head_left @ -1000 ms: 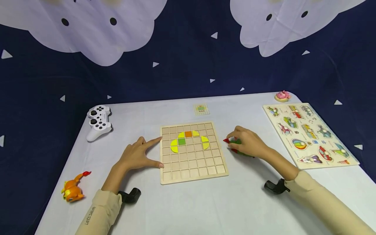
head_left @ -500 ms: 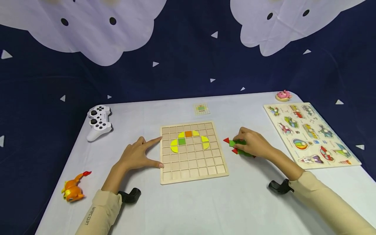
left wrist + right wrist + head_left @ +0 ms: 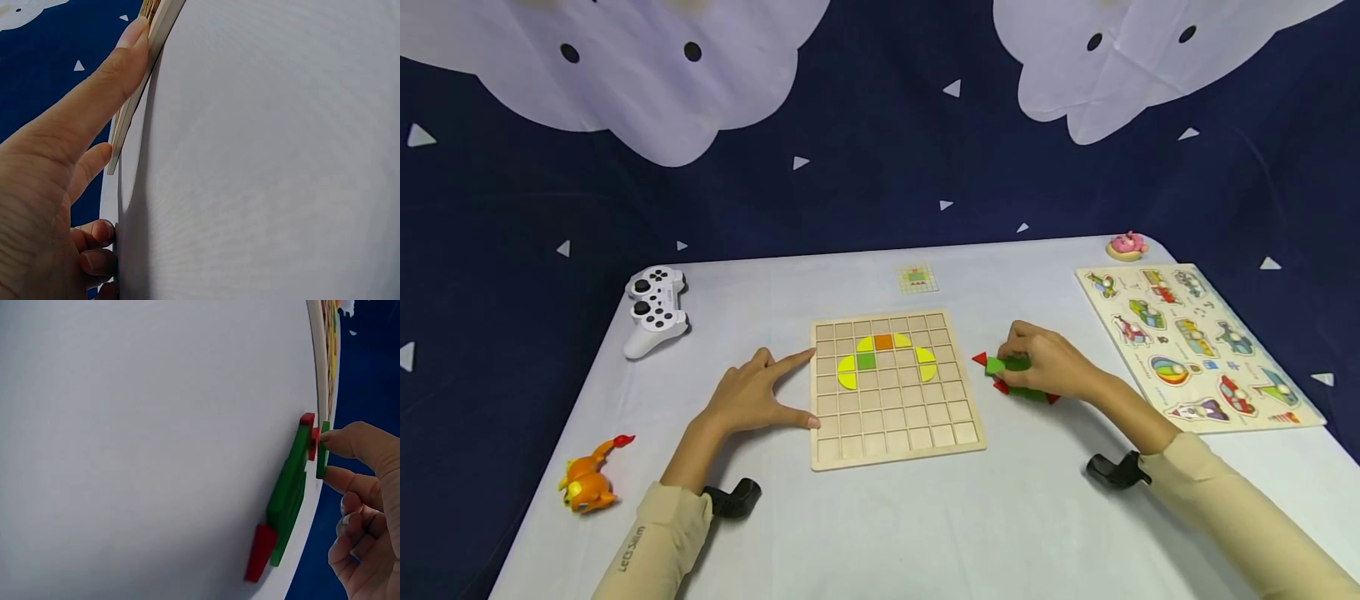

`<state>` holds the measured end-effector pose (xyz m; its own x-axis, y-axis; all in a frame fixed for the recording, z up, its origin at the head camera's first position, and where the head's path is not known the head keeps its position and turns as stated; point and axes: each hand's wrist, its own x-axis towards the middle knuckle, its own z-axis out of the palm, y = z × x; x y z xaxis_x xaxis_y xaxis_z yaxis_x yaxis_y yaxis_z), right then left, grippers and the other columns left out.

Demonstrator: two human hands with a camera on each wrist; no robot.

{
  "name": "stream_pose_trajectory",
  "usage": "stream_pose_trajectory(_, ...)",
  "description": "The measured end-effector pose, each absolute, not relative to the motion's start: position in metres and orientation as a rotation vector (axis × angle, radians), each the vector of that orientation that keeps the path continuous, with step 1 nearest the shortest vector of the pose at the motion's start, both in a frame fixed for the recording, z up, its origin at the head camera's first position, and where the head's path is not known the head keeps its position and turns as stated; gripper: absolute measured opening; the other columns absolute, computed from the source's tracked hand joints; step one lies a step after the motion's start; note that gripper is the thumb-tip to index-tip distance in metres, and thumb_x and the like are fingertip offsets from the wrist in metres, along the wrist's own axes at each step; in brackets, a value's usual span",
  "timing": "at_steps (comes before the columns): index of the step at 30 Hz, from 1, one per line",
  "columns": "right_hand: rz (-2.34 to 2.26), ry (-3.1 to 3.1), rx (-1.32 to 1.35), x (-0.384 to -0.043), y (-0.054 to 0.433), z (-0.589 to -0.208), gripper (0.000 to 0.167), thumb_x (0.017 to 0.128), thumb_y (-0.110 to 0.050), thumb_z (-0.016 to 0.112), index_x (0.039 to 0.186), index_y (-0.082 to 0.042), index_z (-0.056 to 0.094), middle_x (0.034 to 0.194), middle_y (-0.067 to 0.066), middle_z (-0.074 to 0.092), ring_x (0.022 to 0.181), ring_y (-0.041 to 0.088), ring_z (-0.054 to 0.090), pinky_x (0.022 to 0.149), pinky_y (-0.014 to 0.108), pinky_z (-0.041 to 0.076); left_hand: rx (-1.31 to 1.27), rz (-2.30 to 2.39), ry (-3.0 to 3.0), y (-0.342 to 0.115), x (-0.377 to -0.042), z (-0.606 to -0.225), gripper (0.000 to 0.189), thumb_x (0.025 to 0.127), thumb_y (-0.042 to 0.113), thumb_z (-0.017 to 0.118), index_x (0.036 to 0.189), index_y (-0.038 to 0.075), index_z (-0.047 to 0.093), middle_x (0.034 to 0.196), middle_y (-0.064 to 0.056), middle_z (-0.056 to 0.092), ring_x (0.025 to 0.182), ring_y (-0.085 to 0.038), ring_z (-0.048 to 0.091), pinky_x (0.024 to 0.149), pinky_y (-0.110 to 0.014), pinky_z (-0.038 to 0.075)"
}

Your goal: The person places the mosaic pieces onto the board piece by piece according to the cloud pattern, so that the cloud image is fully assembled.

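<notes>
In the head view, my left hand (image 3: 748, 400) touches the left edge of a square wooden grid board (image 3: 880, 425) with its thumb and forefinger spread. The left wrist view shows the thumb on the board's rim (image 3: 164, 24). Yellow quarter-round tiles, an orange square (image 3: 883, 342) and a green square (image 3: 867, 361) lie in the grid. Right of the board, my right hand (image 3: 1048, 362) pinches a green square tile (image 3: 323, 453) between thumb and forefinger, just above the small pile. Other green tiles (image 3: 289, 481) and red triangles (image 3: 980, 358) lie below it, partly hidden by the hand.
A small pattern card (image 3: 917, 278) lies behind the board. A picture puzzle board (image 3: 1198, 350) and a pink toy (image 3: 1127, 246) are at the right. Along the left side are a white game controller (image 3: 657, 310) and an orange toy figure (image 3: 587, 483).
My right hand has drawn a little to the right, uncovering red and green tiles, and now pinches a green square tile. The left hand stays at the board's edge.
</notes>
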<state>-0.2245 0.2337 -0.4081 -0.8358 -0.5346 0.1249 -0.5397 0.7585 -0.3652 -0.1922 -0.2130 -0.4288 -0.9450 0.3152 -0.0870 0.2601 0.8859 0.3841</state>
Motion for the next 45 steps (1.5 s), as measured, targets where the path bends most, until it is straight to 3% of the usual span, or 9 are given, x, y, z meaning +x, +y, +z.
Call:
stream_pose_trajectory(12, 0.748, -2.88, 1.043, -0.233, 0.182, -0.405, 0.019, 0.08, -0.018, 0.081, 0.095, -0.007, 0.077, 0.088, 0.0, 0.058, 0.078, 0.014, 0.055, 0.069, 0.029, 0.048, 0.445, 0.562, 2.902, -0.214, -0.192, -0.429, 0.109, 0.055, 0.078, 0.078, 0.15, 0.037, 0.043, 0.091, -0.004, 0.046, 0.064, -0.02, 0.04, 0.065, -0.033, 0.03)
stream_pose_trajectory(29, 0.647, -2.87, 1.186, -0.249, 0.11, -0.404, 0.022, 0.083, -0.022, 0.079, 0.098, -0.005, 0.077, 0.088, 0.002, 0.056, 0.073, 0.011, 0.045, 0.066, 0.027, 0.042, 0.455, 0.546, 2.916, -0.214, -0.194, -0.431, 0.109, 0.055, 0.079, 0.077, 0.15, 0.037, 0.043, 0.091, -0.004, 0.046, 0.066, -0.02, 0.041, 0.066, -0.033, 0.03)
stream_pose_trajectory(45, 0.681, -2.814, 1.265, -0.254, 0.093, -0.41, 0.011, 0.089, -0.016, 0.075, 0.095, -0.007, 0.073, 0.091, 0.004, 0.056, 0.075, 0.013, 0.048, 0.068, 0.028, 0.045, 0.463, 0.548, 2.918, -0.216, -0.195, -0.43, 0.109, 0.055, 0.078, 0.078, 0.15, 0.037, 0.044, 0.091, -0.004, 0.046, 0.067, -0.02, 0.041, 0.067, -0.033, 0.03)
